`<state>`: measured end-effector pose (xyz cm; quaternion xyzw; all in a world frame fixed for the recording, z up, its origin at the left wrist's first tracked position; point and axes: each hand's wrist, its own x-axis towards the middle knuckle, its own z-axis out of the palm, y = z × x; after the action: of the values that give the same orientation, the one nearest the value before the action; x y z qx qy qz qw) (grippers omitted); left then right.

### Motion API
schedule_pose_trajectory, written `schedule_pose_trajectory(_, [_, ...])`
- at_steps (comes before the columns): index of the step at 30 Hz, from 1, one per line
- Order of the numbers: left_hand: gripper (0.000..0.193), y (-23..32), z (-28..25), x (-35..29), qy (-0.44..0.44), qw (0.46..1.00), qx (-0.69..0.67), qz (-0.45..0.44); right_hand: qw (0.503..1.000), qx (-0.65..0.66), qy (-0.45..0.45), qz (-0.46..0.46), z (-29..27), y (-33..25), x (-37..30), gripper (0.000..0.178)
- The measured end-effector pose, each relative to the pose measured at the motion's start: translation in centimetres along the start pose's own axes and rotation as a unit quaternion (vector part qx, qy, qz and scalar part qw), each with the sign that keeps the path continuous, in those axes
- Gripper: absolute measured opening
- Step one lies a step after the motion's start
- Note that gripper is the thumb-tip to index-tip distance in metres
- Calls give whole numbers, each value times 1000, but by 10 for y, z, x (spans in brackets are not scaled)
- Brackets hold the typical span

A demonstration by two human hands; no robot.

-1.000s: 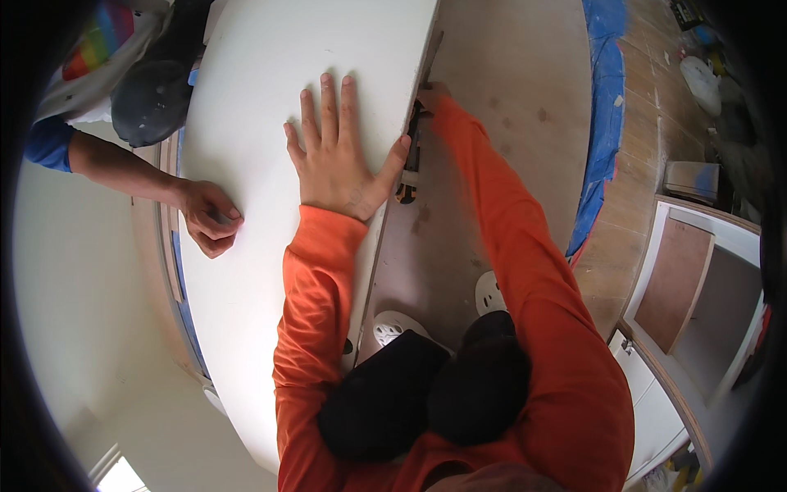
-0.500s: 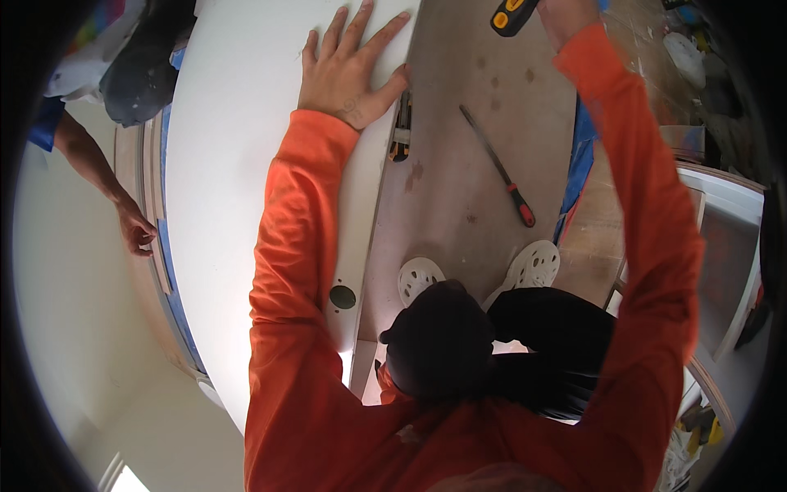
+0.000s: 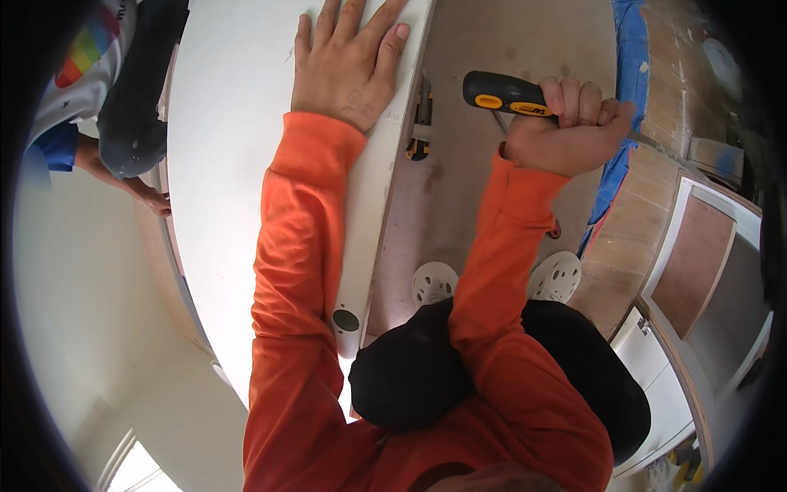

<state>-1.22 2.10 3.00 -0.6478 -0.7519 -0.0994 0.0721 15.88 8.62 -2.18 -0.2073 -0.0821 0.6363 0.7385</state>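
Note:
My left hand (image 3: 340,70) lies flat on a white door panel (image 3: 221,180), fingers spread and holding nothing. Near the panel's lower end is a round hole (image 3: 346,320). In my right hand (image 3: 570,135), over the floor right of the panel, is a hand tool (image 3: 502,93) with a thick black-and-yellow handle. Its butt points left; a narrow grey part seems to stick out on the right of the fist. On the floor by the panel's edge lies a black tool with orange ends (image 3: 420,119). A file-like tool's handle end (image 3: 555,230) peeks out beside my right sleeve.
Another person's hand (image 3: 154,199) is at the panel's far left edge, below a dark-trousered leg (image 3: 135,98). Blue sheeting (image 3: 630,74) runs along the right of the floor. A white-framed cabinet (image 3: 680,246) stands at right. My white clogs (image 3: 434,283) are close to the panel.
My right hand has come down and nearer with the tool, now covering much of the file-like tool. My left hand stays on the panel. The other person's hand has moved up to the panel's edge.

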Motion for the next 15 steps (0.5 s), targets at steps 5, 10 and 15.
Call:
schedule_pose_trajectory(5, [47, 3, -1, 6, -13, 1000, -2, -6, 997, -29, 66, 9, 19, 26, -29, 45])
schedule_pose_trajectory(10, [50, 0, -3, 7, -26, 1000, -2, -14, 990, 140, -4, 20, 6, -11, -9, 43])
schedule_pose_trajectory(15, [50, 0, 2, 9, -13, 1000, 10, -1, 999, -44, 5, -16, 30, 18, -29, 44])
